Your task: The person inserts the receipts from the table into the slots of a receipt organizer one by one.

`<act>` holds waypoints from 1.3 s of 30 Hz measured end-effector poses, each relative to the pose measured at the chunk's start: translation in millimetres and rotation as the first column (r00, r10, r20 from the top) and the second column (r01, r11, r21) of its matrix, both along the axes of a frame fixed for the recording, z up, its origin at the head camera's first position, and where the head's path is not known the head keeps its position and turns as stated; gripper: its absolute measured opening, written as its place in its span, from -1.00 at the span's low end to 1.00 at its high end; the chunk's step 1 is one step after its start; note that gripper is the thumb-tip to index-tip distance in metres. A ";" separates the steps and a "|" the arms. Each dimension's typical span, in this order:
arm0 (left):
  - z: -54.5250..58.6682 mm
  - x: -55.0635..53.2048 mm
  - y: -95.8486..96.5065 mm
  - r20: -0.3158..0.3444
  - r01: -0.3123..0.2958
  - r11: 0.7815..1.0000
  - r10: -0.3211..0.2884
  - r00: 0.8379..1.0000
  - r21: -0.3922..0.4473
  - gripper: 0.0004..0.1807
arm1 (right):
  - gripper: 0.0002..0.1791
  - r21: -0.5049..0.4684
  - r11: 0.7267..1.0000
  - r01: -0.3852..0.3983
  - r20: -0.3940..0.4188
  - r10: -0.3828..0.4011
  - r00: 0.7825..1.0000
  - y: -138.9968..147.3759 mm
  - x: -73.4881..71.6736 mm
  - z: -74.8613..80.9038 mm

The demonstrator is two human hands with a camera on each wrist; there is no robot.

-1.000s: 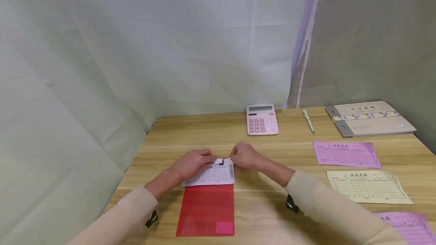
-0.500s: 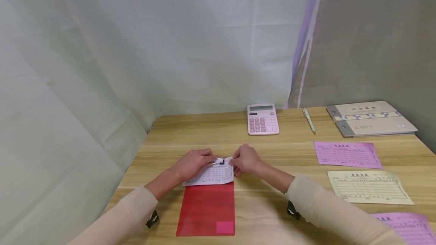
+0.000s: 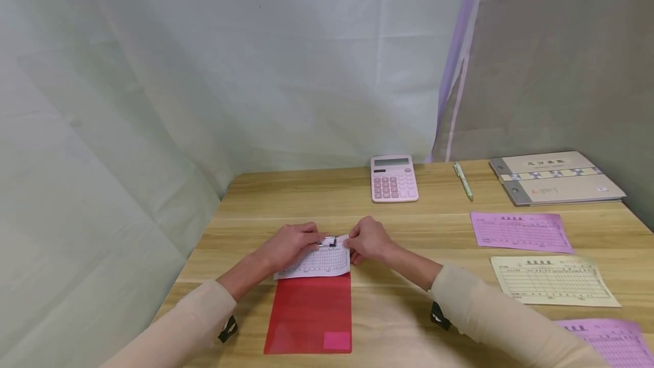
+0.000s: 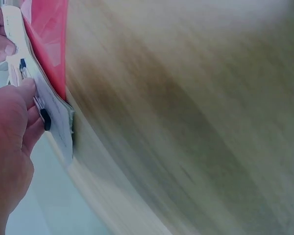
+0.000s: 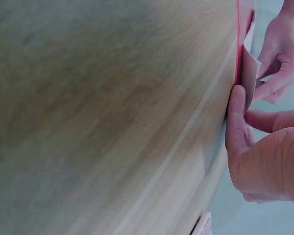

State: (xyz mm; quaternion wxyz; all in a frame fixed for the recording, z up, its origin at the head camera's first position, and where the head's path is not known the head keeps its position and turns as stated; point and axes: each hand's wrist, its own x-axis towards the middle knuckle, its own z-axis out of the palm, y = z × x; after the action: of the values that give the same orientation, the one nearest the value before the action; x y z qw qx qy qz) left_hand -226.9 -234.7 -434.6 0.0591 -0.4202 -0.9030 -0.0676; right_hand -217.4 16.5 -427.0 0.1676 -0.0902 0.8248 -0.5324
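A red clipboard (image 3: 310, 311) lies on the wooden table, a stack of white printed forms (image 3: 319, 264) across its top end. My left hand (image 3: 292, 245) holds the metal clip (image 3: 334, 242) at that end; in the left wrist view its fingers bend around the clip, whose black tip (image 4: 45, 119) shows beside them. The right hand (image 3: 369, 237) pinches the forms' upper right corner between thumb and finger. From the right wrist, the paper edge (image 5: 250, 73) appears lifted off the red board. How far the clip is raised cannot be told.
Beyond the hands lie a pink calculator (image 3: 394, 179) and a green pen (image 3: 463, 182). At the back right is a beige binder (image 3: 559, 186). A purple form (image 3: 520, 233), a yellow form (image 3: 554, 281) and another purple form (image 3: 613, 342) lie down the right side.
The right hand has shifted slightly onto the forms' corner, its thumb now on top of the paper, and the right edge has lifted a little. My left hand stays at the clip.
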 end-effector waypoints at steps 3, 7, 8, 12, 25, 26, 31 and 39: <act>0.5 -3.7 -3.0 0.065 -0.019 0.999 0.017 0.998 0.032 -0.62 | -0.86 0.004 0.999 -0.035 0.017 0.035 0.999 5.3 -2.6 2.1; 3.3 -8.8 -6.5 0.175 -0.051 0.997 0.039 0.984 0.062 -0.55 | -0.87 0.028 0.998 -0.059 -0.002 0.059 0.998 18.4 -8.6 7.9; 4.1 -9.8 -7.0 0.201 -0.059 0.996 0.045 0.979 0.064 -0.52 | -0.86 0.034 0.998 -0.060 -0.011 0.060 0.998 23.1 -10.1 10.5; 7.1 -11.4 -7.1 0.273 -0.102 0.993 0.083 0.958 0.054 -0.45 | -0.78 0.091 0.993 -0.072 -0.111 0.082 0.990 48.0 -16.2 21.7; 7.6 -11.5 -9.8 0.256 -0.069 0.994 0.044 0.966 0.087 -0.49 | -0.36 0.155 0.985 -0.077 -0.241 0.113 0.964 166.9 -11.6 46.5; 7.8 -11.6 -9.8 0.251 -0.062 0.994 0.037 0.967 0.090 -0.51 | -0.32 0.154 0.985 -0.073 -0.240 0.109 0.965 177.1 -9.5 46.7; 8.5 -12.2 -9.9 0.238 -0.045 0.993 0.018 0.971 0.109 -0.56 | -0.18 0.166 0.985 -0.046 -0.250 0.088 0.964 227.8 1.1 48.2; 7.2 -12.9 -8.9 0.233 -0.047 0.991 0.017 0.972 0.125 -0.57 | -0.11 0.228 0.971 0.065 -0.234 -0.010 0.972 304.5 13.8 45.3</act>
State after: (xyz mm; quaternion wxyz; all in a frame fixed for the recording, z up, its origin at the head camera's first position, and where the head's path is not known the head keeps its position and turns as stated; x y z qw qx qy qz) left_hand -239.8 -243.6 -427.3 -0.0181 -0.3900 -0.9042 -0.1733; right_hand -203.6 321.0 -381.8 0.0699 -0.1155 0.8973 -0.4203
